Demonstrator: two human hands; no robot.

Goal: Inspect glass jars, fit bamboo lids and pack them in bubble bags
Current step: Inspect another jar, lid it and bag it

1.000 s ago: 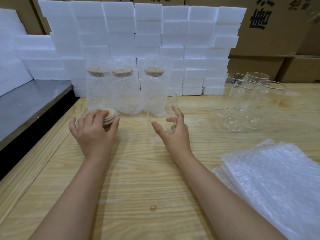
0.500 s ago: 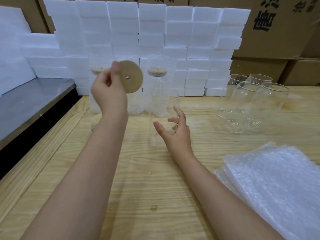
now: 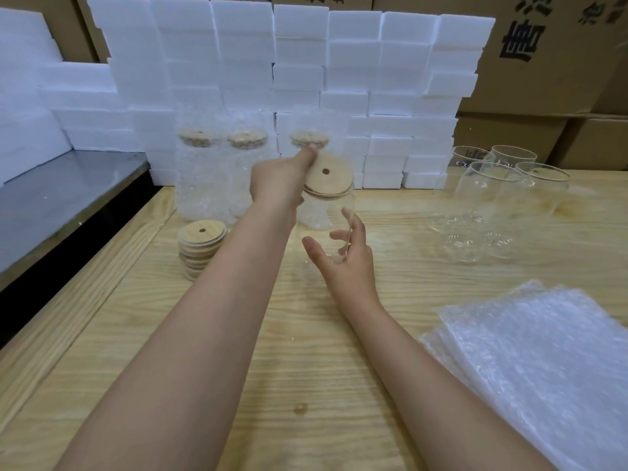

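L hand (image 3: pixel 278 180) pinches 1 bamboo lid (image 3: pixel 328 175) by its edge, lid tilted, low edge on the mouth of 1 glass jar (image 3: pixel 326 215), not flat yet. R hand (image 3: pixel 343 260) curls thumb & fingers round that jar's lower part; jar upright on tabletop (image 3: pixel 306 368), mid-front. Just behind: 3 bagged jars (image 3: pixel 200 178) w/ lids on, in a row. Left: 1 lid stack (image 3: pixel 201 248), exact no. can't tell. Right: 4 empty jars (image 3: pixel 486 205), close together. Near right: pile of bubble bags (image 3: pixel 543 362), flat. Tabletop is pale wood. Steel surface (image 3: pixel 61 192) at far left. At the back, a wall of white foam blocks (image 3: pixel 384 62), and cardboard boxes (image 3: pixel 543 62) behind it.
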